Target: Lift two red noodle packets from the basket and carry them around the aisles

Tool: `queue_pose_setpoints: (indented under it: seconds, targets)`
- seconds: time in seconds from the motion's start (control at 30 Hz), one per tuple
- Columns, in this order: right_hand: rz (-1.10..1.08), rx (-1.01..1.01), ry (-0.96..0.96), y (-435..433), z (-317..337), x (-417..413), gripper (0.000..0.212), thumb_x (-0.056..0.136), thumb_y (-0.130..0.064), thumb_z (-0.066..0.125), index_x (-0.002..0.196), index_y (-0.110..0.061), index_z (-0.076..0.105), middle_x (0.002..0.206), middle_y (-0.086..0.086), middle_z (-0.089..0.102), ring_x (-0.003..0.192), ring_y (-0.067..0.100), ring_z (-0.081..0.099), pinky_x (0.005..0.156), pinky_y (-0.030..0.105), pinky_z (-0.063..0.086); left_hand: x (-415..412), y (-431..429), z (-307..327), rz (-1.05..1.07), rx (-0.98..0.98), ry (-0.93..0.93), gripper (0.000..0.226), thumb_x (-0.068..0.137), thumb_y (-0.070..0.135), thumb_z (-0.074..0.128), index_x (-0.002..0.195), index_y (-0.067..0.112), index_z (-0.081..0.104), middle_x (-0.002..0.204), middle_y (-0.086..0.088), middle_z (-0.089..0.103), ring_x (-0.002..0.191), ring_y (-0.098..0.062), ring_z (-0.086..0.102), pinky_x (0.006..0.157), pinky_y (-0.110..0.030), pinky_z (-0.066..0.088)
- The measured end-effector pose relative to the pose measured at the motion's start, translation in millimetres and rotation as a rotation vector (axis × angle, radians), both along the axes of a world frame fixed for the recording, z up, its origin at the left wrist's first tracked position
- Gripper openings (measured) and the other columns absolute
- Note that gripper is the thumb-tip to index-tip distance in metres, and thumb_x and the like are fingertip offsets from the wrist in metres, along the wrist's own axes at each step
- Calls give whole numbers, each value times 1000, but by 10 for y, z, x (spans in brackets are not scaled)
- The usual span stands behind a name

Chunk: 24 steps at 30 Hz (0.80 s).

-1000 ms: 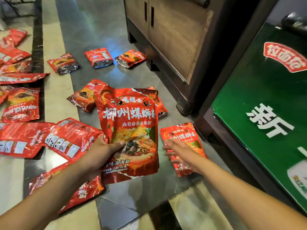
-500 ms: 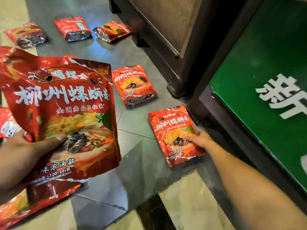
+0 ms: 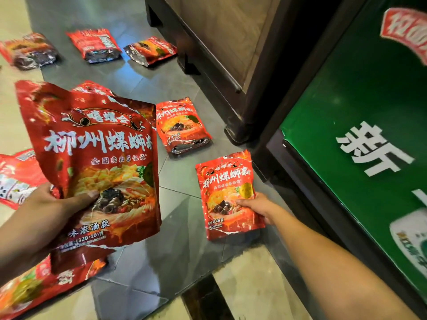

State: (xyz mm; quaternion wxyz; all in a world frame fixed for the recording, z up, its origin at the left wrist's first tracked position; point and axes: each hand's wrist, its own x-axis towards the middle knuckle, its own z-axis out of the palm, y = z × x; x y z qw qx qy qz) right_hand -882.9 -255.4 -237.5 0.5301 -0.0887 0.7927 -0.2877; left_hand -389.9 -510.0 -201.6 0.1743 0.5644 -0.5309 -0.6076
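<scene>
Nearest, the left hand [image 3: 44,204] grips a large red noodle packet [image 3: 97,162] upright, thumb pressed on its front. Beyond it, the right hand [image 3: 258,207] pinches a second noodle packet [image 3: 227,192] lying on the tiled floor [image 3: 180,250], just beside the green cabinet [image 3: 346,135]. Farther from the cabinet, another packet [image 3: 182,125] lies on the floor.

Place: we seem to be in a shop or storeroom.
Stock: many identical red noodle packets [image 3: 182,125] strewn across the tiled floor [image 3: 175,239].
Fixtures: dark wooden cabinet [image 3: 221,42]; green printed carton [image 3: 360,125] at the floor's right edge.
</scene>
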Motion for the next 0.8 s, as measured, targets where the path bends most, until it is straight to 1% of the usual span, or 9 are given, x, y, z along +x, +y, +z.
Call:
queue_pose_setpoints:
  seconds: [0.07,0.1,0.17,0.2,0.33,0.43,0.53,0.63,0.8]
  targets:
    - [20,-23,34,-21,41,82,65,74,-40,90,129,-22,60,114,4,76,103,26,73,101,53,55,-492,426,851,-12,-68,-6,48,75,46,90,111,20,72,96,-22,76,81,-52,73,73,-66,58]
    - [20,-39,51,-33,61,126,66,73,-41,90,129,-22,61,115,3,75,103,26,73,102,53,54,-619,526,1058,-20,-107,-2,40,81,38,87,111,16,70,93,-21,77,79,-48,75,71,-58,61]
    - [16,-74,83,-53,137,233,58,79,-37,88,129,-22,62,114,2,75,103,25,73,101,52,55,-775,642,1256,18,-108,66,24,90,16,77,113,12,68,91,-16,79,76,-41,76,67,-42,61]
    - [9,-94,99,-57,178,281,54,81,-35,86,128,-22,62,114,2,76,102,24,73,100,52,55,-824,648,1302,43,-96,75,24,92,9,73,116,10,67,91,-15,79,77,-39,76,66,-38,59]
    - [-33,-225,117,-90,510,446,39,85,-30,84,119,-23,66,106,-1,78,95,21,76,92,47,60,-928,626,1414,66,-108,100,32,94,3,70,124,7,61,88,-13,79,67,-28,76,53,-31,58]
    - [-64,-348,120,-159,888,500,34,85,-23,85,115,-21,69,99,-5,80,85,13,77,71,29,61,-1010,591,1569,97,-104,85,28,94,4,71,120,8,62,94,-16,78,75,-31,76,62,-34,59]
    - [-81,-459,165,-282,1454,546,29,82,-20,86,106,-22,71,92,-8,80,87,12,77,67,23,59,-1072,543,1861,96,-126,88,18,93,8,73,105,15,62,100,-16,76,86,-37,74,81,-45,59]
    - [-88,-555,191,-385,2118,579,24,82,-20,86,100,-23,71,83,-13,78,78,4,76,61,17,56,-1111,499,2287,82,-151,93,20,93,6,73,103,18,61,101,-11,76,88,-34,74,86,-45,58]
    - [-134,-625,221,-349,3287,651,34,81,-23,86,112,-22,71,100,-3,80,89,14,77,77,32,59,-1117,497,3346,67,-158,102,39,89,13,79,125,13,62,104,-8,78,91,-32,76,86,-45,60]
